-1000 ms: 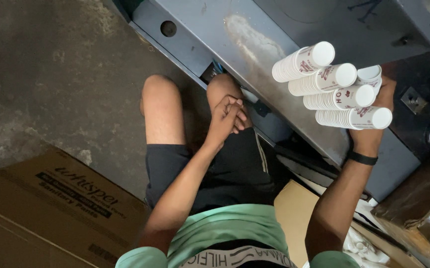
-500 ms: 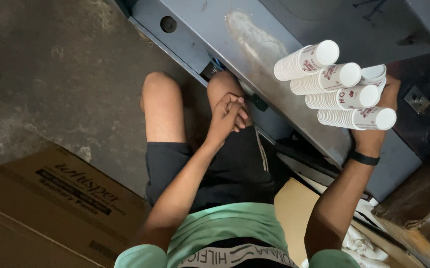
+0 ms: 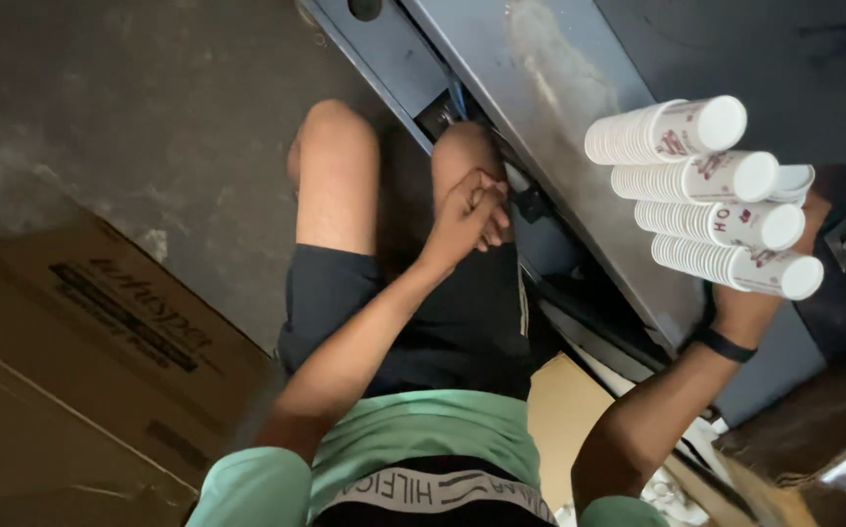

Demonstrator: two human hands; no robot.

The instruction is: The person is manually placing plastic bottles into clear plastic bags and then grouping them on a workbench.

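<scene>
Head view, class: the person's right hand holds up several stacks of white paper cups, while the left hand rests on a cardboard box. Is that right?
Not quite. The head view shows the right hand holding the stacks of white paper cups, but the left hand rests on the person's own thigh, not on the cardboard box, which lies apart on the floor.

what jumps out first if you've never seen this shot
Stacks of white paper cups fan out at upper right, held by the right hand against a grey metal machine. The left hand rests on the person's knee at centre. A brown cardboard box sits on the floor at lower left.
</scene>
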